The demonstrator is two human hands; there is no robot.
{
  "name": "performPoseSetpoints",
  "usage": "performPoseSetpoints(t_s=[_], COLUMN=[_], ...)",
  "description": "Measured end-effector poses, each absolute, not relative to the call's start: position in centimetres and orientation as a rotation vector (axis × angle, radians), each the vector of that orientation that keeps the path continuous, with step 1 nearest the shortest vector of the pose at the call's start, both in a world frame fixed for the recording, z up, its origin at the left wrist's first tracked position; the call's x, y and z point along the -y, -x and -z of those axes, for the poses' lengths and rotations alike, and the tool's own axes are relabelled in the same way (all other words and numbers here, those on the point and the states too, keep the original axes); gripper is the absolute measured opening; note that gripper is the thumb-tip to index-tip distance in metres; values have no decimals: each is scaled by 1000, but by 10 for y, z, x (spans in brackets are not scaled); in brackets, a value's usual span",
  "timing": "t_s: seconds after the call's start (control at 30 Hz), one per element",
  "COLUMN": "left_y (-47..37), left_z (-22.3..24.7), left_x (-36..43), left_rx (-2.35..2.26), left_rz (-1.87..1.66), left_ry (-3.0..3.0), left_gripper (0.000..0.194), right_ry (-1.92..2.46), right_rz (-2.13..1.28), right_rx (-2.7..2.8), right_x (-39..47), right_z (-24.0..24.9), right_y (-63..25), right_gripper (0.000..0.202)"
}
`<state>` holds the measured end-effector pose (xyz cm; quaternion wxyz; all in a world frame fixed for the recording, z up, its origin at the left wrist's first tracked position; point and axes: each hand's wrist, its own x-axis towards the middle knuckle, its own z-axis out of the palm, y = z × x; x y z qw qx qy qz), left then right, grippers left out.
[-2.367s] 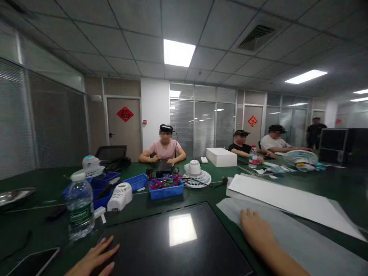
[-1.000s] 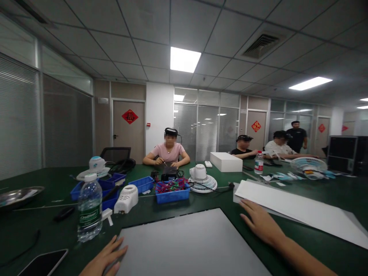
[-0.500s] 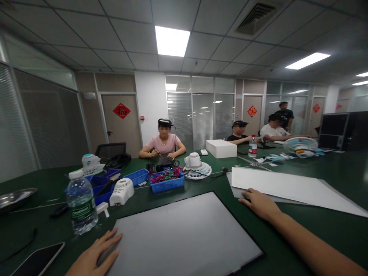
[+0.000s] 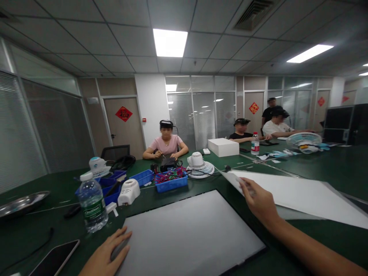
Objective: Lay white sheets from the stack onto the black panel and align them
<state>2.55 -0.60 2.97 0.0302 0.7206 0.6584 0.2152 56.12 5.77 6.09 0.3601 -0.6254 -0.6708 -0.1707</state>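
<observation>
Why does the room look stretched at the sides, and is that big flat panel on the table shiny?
Head view: the wide lens bends the ceiling lines and stretches the edges; the right hand, lifting the paper sheet, is slightly blurred. The flat panel under the left hand looks evenly pale grey, with no sharp glare spot. The ceiling light is washed out.

1. Ceiling panels (image 4: 170, 42) are lighting the room evenly and brightly.
2. The flat panel (image 4: 189, 234) is reflecting soft grey glare.
3. Edges are bending from wide-angle distortion; corners are darkening and blurring slightly.
</observation>
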Motion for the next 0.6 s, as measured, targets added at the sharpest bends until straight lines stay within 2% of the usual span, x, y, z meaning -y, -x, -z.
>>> performPoseSetpoints(t_s=[0.07, 0.2, 0.27, 0.37, 0.43, 0.53, 0.6], left_y=[-27, -27, -27, -26, -26, -26, -26], left_z=[-32, -33, -32, -31, -31, -30, -30], left_x=[7, 8, 7, 6, 5, 5, 6], left_rx=[-2029, -2029, -2033, -2044, -2047, -2044, -2033], left_rz=[-660, -667, -657, -596, -560, -555, -578], left_ry=[-2211, -2201, -2206, -2212, -2212, -2205, -2193], left_gripper=[49, 48, 49, 53, 54, 55, 54], right_ry=[1465, 1048, 778, 442, 517, 982, 1137], right_rz=[291, -249, -342, -271, -97, 195, 217], right_rx=[1783, 2181, 2461, 2700, 2689, 2552, 2538], right_x=[-40, 4, 20, 31, 29, 23, 22], right_z=[-60, -59, -62, -67, -68, -66, -65], right_y=[-530, -464, -443, -433, -436, -442, -442], right_gripper=[52, 48, 50, 53, 52, 46, 38])
